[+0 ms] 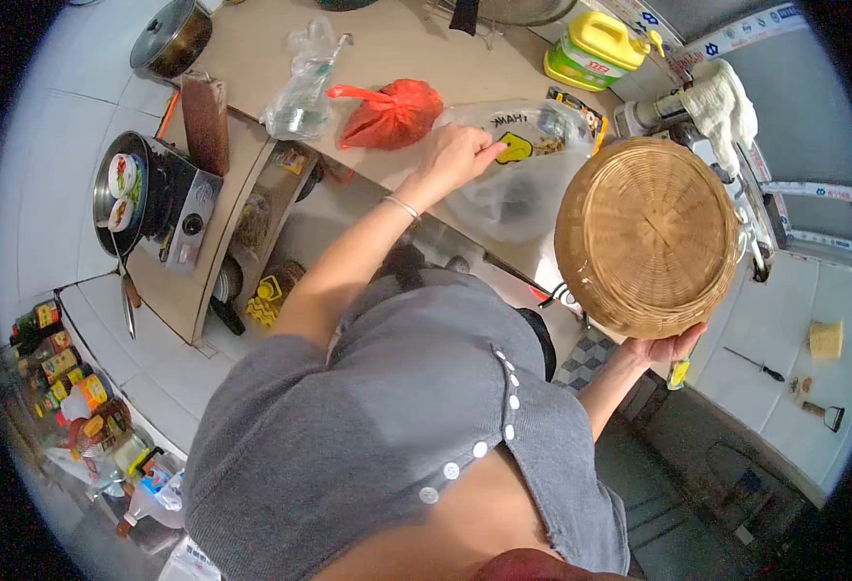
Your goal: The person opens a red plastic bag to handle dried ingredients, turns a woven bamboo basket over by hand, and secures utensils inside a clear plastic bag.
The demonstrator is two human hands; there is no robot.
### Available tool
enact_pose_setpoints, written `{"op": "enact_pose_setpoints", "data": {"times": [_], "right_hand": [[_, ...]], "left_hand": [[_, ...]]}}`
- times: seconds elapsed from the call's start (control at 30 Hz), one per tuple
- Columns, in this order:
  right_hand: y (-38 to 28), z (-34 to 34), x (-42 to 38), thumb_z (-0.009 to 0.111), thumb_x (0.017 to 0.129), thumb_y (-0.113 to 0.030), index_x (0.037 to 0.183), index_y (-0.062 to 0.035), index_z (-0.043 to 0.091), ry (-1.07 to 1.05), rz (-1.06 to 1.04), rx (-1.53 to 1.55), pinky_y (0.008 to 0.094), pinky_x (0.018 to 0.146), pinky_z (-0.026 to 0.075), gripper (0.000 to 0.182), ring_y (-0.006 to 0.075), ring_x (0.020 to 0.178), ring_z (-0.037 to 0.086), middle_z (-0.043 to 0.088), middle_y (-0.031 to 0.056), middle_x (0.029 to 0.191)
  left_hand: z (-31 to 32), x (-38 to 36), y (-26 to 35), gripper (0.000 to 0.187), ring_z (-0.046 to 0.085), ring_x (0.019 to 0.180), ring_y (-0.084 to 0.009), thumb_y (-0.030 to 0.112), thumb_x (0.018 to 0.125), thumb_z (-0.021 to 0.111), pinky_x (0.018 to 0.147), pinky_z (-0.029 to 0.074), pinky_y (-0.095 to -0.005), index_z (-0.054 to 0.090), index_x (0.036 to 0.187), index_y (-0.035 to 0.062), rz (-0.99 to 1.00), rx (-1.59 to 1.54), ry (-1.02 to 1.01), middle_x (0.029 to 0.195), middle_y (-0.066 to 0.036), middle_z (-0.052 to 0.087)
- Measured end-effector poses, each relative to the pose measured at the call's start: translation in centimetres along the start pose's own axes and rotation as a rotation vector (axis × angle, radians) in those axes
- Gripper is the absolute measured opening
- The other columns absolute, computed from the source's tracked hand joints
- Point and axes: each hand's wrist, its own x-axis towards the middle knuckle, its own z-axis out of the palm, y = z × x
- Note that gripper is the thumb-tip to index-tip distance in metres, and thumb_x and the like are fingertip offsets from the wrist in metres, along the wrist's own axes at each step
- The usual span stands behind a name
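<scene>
My right hand (671, 345) grips the lower rim of a round wicker basket (654, 232), held up on its side so its woven base faces me. My left hand (457, 160), a thin bracelet at the wrist, is over a clear plastic bag (508, 198) with dark lettering and a yellow print. Its fingers are curled together at the bag's upper part; the fingertips are partly hidden. Just left of this hand a knotted red plastic bag (392, 114) sits on the counter. Further left lies another clear plastic bag (300, 92).
A yellow-green jug (595, 50) stands at the back of the counter (387, 44). To the right, a white cloth (721, 102) hangs near the sink. At left, a wok (121, 198) with food rests on a stove (192, 218). Several bottles (73, 387) line the wall at lower left.
</scene>
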Motion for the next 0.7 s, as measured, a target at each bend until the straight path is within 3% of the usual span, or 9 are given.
{"op": "enact_pose_setpoints", "data": {"times": [0.07,0.13,0.23,0.3,0.4,0.5,0.57,0.63,0.7], "right_hand": [[0.4,-1.2,0.2,0.051,0.093,-0.037,0.138,-0.0057,0.039,0.213,-0.078,-0.322,0.0515,0.106,0.033,0.056,0.0316,0.127,0.042,0.044,0.0119,0.139],[1.6,-0.7,1.1,0.053,0.091,-0.036,0.138,-0.0057,0.039,0.262,-0.06,-0.396,0.0507,0.106,0.033,0.058,0.0315,0.126,0.042,0.044,0.0118,0.139],[3.6,0.9,3.2,0.06,0.085,-0.033,0.137,-0.0041,0.039,0.357,-0.047,-0.478,0.0487,0.104,0.036,0.064,0.0326,0.123,0.045,0.046,0.0135,0.136],[4.6,1.2,4.7,0.065,0.081,-0.026,0.135,-0.0008,0.039,0.002,0.05,-0.495,0.0471,0.1,0.04,0.065,0.0333,0.119,0.05,0.049,0.0165,0.131],[6.7,3.9,6.3,0.073,0.076,-0.022,0.134,0.0009,0.038,-0.127,0.152,-0.681,0.0452,0.098,0.043,0.072,0.0311,0.117,0.051,0.051,0.0149,0.129],[9.8,8.1,7.7,0.08,0.068,-0.015,0.133,0.0018,0.038,-0.177,0.205,-0.779,0.0394,0.094,0.045,0.079,0.0264,0.112,0.055,0.054,0.0143,0.125],[11.3,10.9,8.8,0.08,0.069,-0.018,0.13,0.0023,0.042,-0.389,0.425,-0.91,0.0349,0.089,0.047,0.075,0.0216,0.104,0.059,0.059,0.0118,0.117],[13.0,14.6,9.5,0.08,0.069,-0.017,0.116,0.0038,0.055,-0.367,0.41,-0.984,0.0314,0.083,0.048,0.057,0.0176,0.093,0.061,0.065,0.0095,0.103],[13.9,16.2,10.3,0.077,0.072,-0.011,0.092,0.003,0.066,-0.609,0.438,-1.204,0.0297,0.073,0.05,0.027,0.0194,0.08,0.065,0.068,0.0094,0.087]], "left_hand": [[-0.4,-1.2,-1.1,0.019,0.066,0.078,-0.0267,0.015,0.079,0.066,0.073,0.052,-0.0348,0.071,0.098,0.0124,-0.071,0.028,-0.041,0.093,-0.009,0.069],[0.4,-2.3,-3.3,0.019,0.067,0.082,-0.026,0.015,0.081,0.066,0.074,0.052,-0.0336,0.07,0.099,0.0101,0.137,-0.385,0.348,0.094,-0.009,0.069],[-1.1,-2.7,-5.6,0.015,0.065,0.089,-0.0269,0.011,0.082,0.062,0.079,0.051,-0.0342,0.07,0.092,0.004,0.235,-0.387,0.659,0.095,-0.01,0.069],[-3.1,-2.6,-8.8,0.015,0.064,0.092,-0.0273,0.011,0.083,0.06,0.081,0.05,-0.0344,0.069,0.093,0.0029,0.149,-0.365,0.768,0.098,-0.014,0.068],[-6.0,-1.5,-14.8,0.021,0.06,0.09,-0.0322,0.017,0.081,0.064,0.083,0.047,-0.0384,0.067,0.096,0.0021,-0.091,-0.175,0.963,0.096,-0.013,0.064],[-7.7,0.9,-22.4,0.052,0.052,0.112,-0.034,0.041,0.076,0.071,0.093,0.042,-0.0403,0.062,0.112,0.0038,-0.356,0.129,0.91,0.115,-0.019,0.059],[-8.0,2.4,-24.8,0.062,0.05,0.113,-0.0351,0.044,0.072,0.073,0.092,0.042,-0.0441,0.058,0.116,0.0026,-0.492,0.181,0.806,0.116,-0.019,0.057],[-8.6,3.8,-25.8,0.073,0.048,0.113,-0.0363,0.048,0.068,0.076,0.09,0.041,-0.0478,0.053,0.12,0.0013,-0.622,0.226,0.691,0.117,-0.018,0.055],[-9.3,5.3,-26.0,0.094,0.046,0.116,-0.0373,0.057,0.059,0.079,0.093,0.04,-0.0473,0.046,0.127,0.001,-0.822,0.197,0.36,0.125,-0.017,0.05]]}}
